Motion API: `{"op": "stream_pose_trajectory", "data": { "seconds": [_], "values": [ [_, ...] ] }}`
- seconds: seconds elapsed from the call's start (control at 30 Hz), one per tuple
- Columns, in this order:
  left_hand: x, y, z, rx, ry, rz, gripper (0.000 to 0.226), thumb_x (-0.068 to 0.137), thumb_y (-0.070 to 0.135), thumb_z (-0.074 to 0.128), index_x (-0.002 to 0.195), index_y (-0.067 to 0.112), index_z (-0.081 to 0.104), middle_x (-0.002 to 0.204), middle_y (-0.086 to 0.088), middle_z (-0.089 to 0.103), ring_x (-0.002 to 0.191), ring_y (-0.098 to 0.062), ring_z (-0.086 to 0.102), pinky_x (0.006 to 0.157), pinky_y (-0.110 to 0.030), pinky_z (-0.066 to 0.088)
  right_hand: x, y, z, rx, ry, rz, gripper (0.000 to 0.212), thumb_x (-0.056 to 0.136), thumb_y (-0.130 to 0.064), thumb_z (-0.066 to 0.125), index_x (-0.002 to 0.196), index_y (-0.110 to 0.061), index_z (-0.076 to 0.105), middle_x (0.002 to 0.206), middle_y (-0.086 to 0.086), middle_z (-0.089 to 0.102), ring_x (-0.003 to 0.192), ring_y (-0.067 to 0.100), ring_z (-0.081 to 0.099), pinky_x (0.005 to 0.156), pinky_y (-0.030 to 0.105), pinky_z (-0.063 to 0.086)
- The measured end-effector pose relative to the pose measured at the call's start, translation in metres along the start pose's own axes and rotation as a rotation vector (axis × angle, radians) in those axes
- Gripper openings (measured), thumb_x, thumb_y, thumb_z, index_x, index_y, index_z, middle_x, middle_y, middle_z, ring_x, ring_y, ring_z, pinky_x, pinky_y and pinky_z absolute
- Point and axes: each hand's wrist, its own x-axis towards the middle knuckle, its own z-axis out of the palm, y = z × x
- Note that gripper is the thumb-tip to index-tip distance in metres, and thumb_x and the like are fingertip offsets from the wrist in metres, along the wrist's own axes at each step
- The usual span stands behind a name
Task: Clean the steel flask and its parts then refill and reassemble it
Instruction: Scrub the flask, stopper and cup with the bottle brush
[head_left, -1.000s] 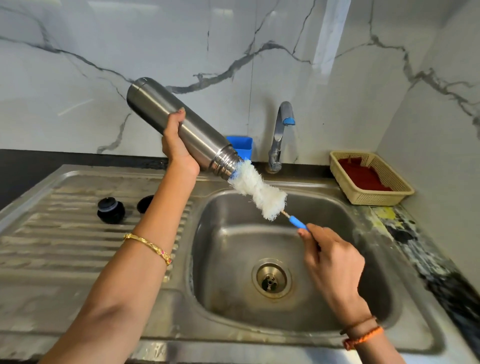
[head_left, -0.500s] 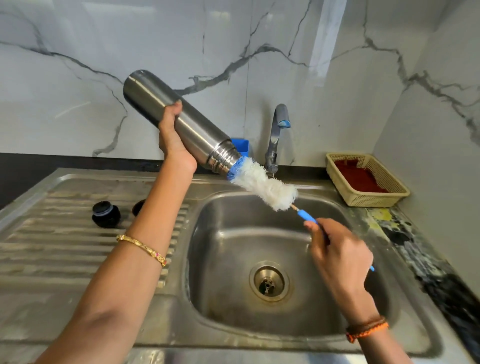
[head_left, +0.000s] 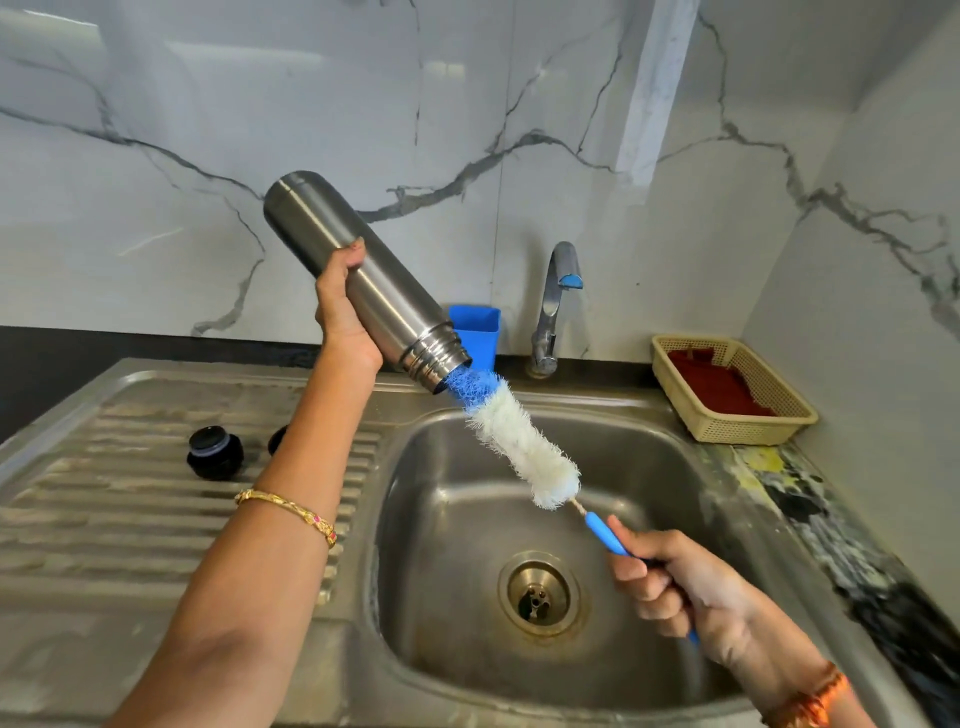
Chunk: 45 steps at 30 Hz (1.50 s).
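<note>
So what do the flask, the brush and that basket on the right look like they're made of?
Flask: brushed steel, judging by its grey sheen and streaked highlights. Brush: soft white and blue bristles, probably synthetic, on a blue handle that looks plastic. Basket: cream perforated plastic, going by its moulded mesh walls.

White marble-look wall panels (head_left: 467, 104) with grey veins rise behind a steel sink (head_left: 649, 452) and its ribbed drainboard (head_left: 130, 493). A chrome tap (head_left: 553, 306) stands at the back; bright light glares off the wall
</note>
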Motion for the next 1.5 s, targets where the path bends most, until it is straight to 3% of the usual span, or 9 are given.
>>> {"op": "stream_pose_trajectory", "data": {
  "seconds": [0.2, 0.3, 0.53, 0.83, 1.03, 1.13, 1.2, 1.37, 1.5],
  "values": [
    [-0.001, -0.009, 0.000, 0.017, 0.179, 0.028, 0.065, 0.045, 0.034, 0.080, 0.105, 0.013, 0.066, 0.103, -0.010, 0.070, 0.088, -0.025, 0.068, 0.076, -0.039, 0.057, 0.018, 0.024, 0.018, -0.867, 0.998, -0.775, 0.039, 0.089, -0.044, 0.052, 0.058, -0.022, 0.055, 0.049, -0.005, 0.046, 0.046, 0.021, 0.052, 0.042, 0.023, 0.029],
    [0.001, -0.006, -0.002, -0.050, 0.205, 0.051, 0.068, 0.040, 0.033, 0.081, 0.103, 0.010, 0.066, 0.104, -0.012, 0.070, 0.091, -0.028, 0.069, 0.080, -0.045, 0.056, 0.024, 0.036, 0.024, -0.905, 1.034, -0.943, 0.041, 0.084, -0.046, 0.046, 0.063, -0.016, 0.064, 0.048, -0.004, 0.051, 0.037, 0.021, 0.049, 0.035, 0.020, 0.028],
    [0.001, 0.002, 0.005, 0.017, 0.087, 0.025, 0.061, 0.055, 0.029, 0.078, 0.108, 0.006, 0.062, 0.098, -0.013, 0.068, 0.080, -0.025, 0.066, 0.072, -0.038, 0.057, 0.008, 0.007, 0.010, -0.123, 0.206, -0.368, 0.048, 0.093, -0.033, 0.048, 0.047, -0.017, 0.044, 0.038, -0.010, 0.025, 0.032, 0.003, 0.016, 0.034, 0.015, 0.014],
    [-0.003, -0.005, -0.002, 0.009, 0.075, -0.034, 0.066, 0.052, 0.035, 0.079, 0.110, 0.010, 0.061, 0.095, -0.007, 0.066, 0.078, -0.022, 0.065, 0.068, -0.032, 0.055, 0.014, 0.010, -0.006, -0.043, 0.036, -0.053, 0.057, 0.093, -0.045, 0.037, 0.043, -0.019, 0.043, 0.039, -0.009, 0.019, 0.030, 0.001, 0.012, 0.030, 0.013, 0.009],
    [0.000, -0.005, -0.004, -0.052, 0.280, 0.009, 0.047, 0.063, 0.034, 0.079, 0.099, 0.011, 0.059, 0.092, -0.006, 0.069, 0.082, -0.022, 0.069, 0.073, -0.035, 0.058, 0.025, 0.021, 0.012, -0.759, 0.848, -0.889, 0.011, 0.087, -0.032, 0.063, 0.081, -0.022, 0.066, 0.063, -0.004, 0.060, 0.053, 0.014, 0.056, 0.048, 0.024, 0.039],
    [0.003, 0.001, -0.002, -0.098, 0.287, 0.025, 0.046, 0.065, 0.032, 0.077, 0.101, 0.009, 0.059, 0.090, -0.006, 0.069, 0.080, -0.023, 0.069, 0.071, -0.036, 0.058, 0.036, 0.023, 0.014, -0.975, 1.135, -1.120, 0.023, 0.086, -0.026, 0.052, 0.087, -0.015, 0.071, 0.062, -0.001, 0.063, 0.046, 0.022, 0.058, 0.039, 0.021, 0.036],
    [0.003, 0.002, -0.003, -0.079, 0.275, 0.053, 0.042, 0.064, 0.028, 0.078, 0.097, 0.008, 0.060, 0.089, -0.007, 0.068, 0.079, -0.023, 0.069, 0.071, -0.038, 0.059, 0.040, 0.025, 0.013, -0.897, 0.995, -1.043, 0.023, 0.090, -0.026, 0.052, 0.084, -0.017, 0.072, 0.058, -0.001, 0.063, 0.048, 0.022, 0.058, 0.043, 0.025, 0.039],
    [0.010, 0.002, -0.018, -0.106, 0.149, 0.090, 0.053, 0.060, 0.028, 0.079, 0.104, 0.005, 0.060, 0.085, -0.008, 0.067, 0.077, -0.025, 0.067, 0.072, -0.038, 0.056, 0.033, 0.017, 0.009, -0.066, 0.075, -0.339, 0.041, 0.095, -0.029, 0.046, 0.058, -0.015, 0.054, 0.038, -0.009, 0.027, 0.029, 0.001, 0.019, 0.030, 0.013, 0.015],
    [0.006, -0.008, -0.021, -0.041, -0.028, 0.058, 0.074, 0.047, 0.037, 0.077, 0.112, 0.007, 0.058, 0.089, -0.008, 0.064, 0.078, -0.024, 0.063, 0.075, -0.035, 0.053, 0.024, 0.013, -0.013, 0.045, -0.108, 0.003, 0.034, 0.078, -0.040, 0.046, 0.053, -0.018, 0.046, 0.039, -0.010, 0.023, 0.027, -0.002, 0.015, 0.030, 0.010, 0.007]
  ]
}}
